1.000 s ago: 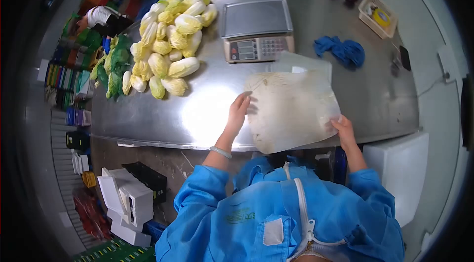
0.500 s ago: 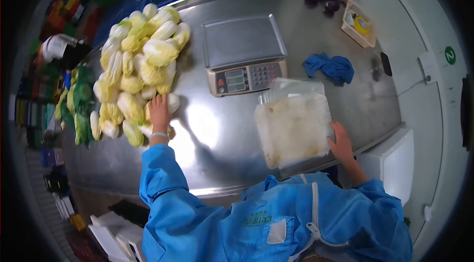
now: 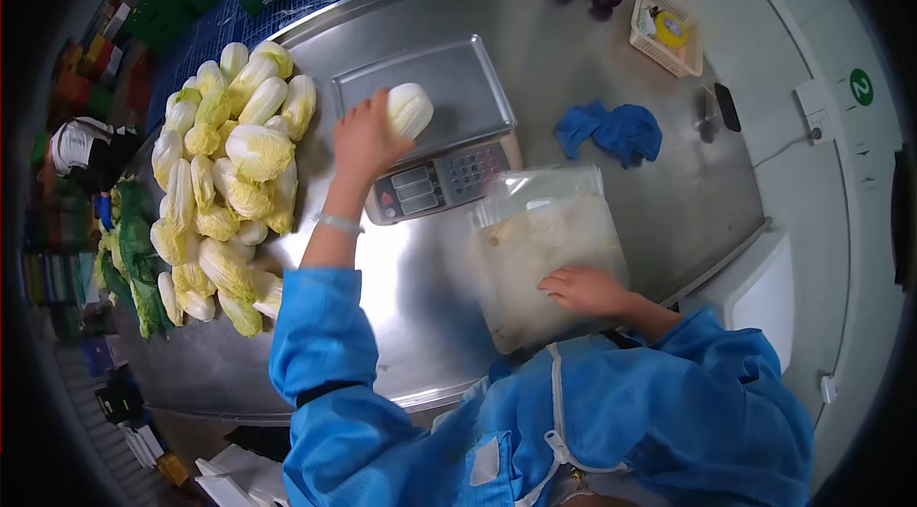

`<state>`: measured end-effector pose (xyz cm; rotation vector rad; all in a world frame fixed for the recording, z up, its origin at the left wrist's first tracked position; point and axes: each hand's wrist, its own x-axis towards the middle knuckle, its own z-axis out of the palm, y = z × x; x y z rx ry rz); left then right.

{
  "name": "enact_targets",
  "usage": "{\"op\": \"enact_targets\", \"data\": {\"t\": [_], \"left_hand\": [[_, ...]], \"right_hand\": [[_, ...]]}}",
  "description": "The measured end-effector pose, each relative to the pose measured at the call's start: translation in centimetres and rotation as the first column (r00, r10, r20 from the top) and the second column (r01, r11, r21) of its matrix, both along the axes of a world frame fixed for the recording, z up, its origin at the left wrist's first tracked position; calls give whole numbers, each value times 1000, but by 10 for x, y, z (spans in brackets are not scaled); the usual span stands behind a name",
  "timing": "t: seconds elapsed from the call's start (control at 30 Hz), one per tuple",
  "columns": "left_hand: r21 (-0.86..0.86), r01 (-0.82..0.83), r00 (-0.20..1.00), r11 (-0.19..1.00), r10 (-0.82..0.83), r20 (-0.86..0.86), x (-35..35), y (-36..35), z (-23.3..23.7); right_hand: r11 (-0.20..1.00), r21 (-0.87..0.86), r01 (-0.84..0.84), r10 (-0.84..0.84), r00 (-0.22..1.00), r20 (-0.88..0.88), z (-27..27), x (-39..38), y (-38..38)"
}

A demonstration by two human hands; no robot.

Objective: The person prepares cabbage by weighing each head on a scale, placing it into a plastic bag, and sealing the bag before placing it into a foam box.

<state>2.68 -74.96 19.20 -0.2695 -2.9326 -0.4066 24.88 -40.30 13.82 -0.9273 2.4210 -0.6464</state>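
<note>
One slip from dropping a whitish, oblong cabbage (image 3: 411, 109) — gripping only its end in the left hand (image 3: 364, 140) over the grey metal scale tray (image 3: 468, 91), while resting the uncurled right hand (image 3: 586, 291) on cloudy plastic sheeting (image 3: 532, 254).

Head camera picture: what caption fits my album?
Left hand holds a cabbage over the scale; right hand lies over plastic sheets.

Head-worn camera looked forward and steeply down past blue jacket (image 3: 650, 402), near stainless-steel table (image 3: 688, 211); wide view, digital scale (image 3: 447, 146) just ahead.
</note>
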Motion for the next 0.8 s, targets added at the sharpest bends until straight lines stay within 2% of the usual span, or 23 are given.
{"op": "enact_targets", "data": {"t": [0.13, 0.23, 0.27, 0.37, 0.4, 0.43, 0.47, 0.5, 0.53, 0.57, 0.6, 0.63, 0.7, 0.73, 0.8], "left_hand": [[-235, -1, 997, 972, 20, 76, -42, 45, -32], [-228, 11, 999, 974, -3, 36, -36, 47, -32], [-349, -21, 985, 937, -41, -169, -20, 49, -26], [-38, 127, 899, 991, -131, -417, 34, 58, 11], [100, 50, 993, 994, -39, -109, 59, 58, 14], [202, -70, 975, 977, 25, 221, 91, 56, 16], [452, 11, 975, 892, -110, 194, 126, 50, -9], [585, -31, 905, 810, -225, 361, 167, 52, -16], [682, -58, 831, 729, -343, 438, 208, 60, -23], [692, -136, 690, 709, -434, 580, 242, 75, -10], [706, -57, 596, 706, -544, 591, 273, 83, -20], [729, 15, 569, 684, -606, 556, 296, 98, -13], [670, 54, 487, 741, -605, 630, 331, 118, -10], [653, 63, 442, 755, -607, 660, 344, 125, -13], [643, -7, 431, 766, -578, 693, 362, 135, -32]], "right_hand": [[998, 3, 60, -60, 998, 2, 1, 12, 25], [989, -32, 144, -143, 989, 28, -8, 34, 56], [984, -57, 171, -169, 985, 38, -11, 43, 66], [960, -130, 248, -220, 955, 196, -5, 64, 84], [928, -87, 361, -305, 875, 375, 4, 71, 86], [920, -82, 382, -309, 841, 445, 19, 76, 86], [913, -74, 401, -311, 803, 509, 37, 78, 87], [907, -67, 416, -310, 765, 564, 45, 78, 87], [933, -38, 357, -286, 804, 521, 45, 82, 90], [956, -3, 295, -257, 838, 481, 45, 89, 95], [973, 36, 230, -222, 871, 438, 45, 95, 100], [981, 133, 140, -188, 843, 503, 45, 101, 101], [951, 303, -66, -146, 765, 627, 44, 115, 104], [957, 280, -78, -140, 721, 679, 41, 122, 108], [979, 180, 97, -198, 676, 710, 33, 135, 105]]}}
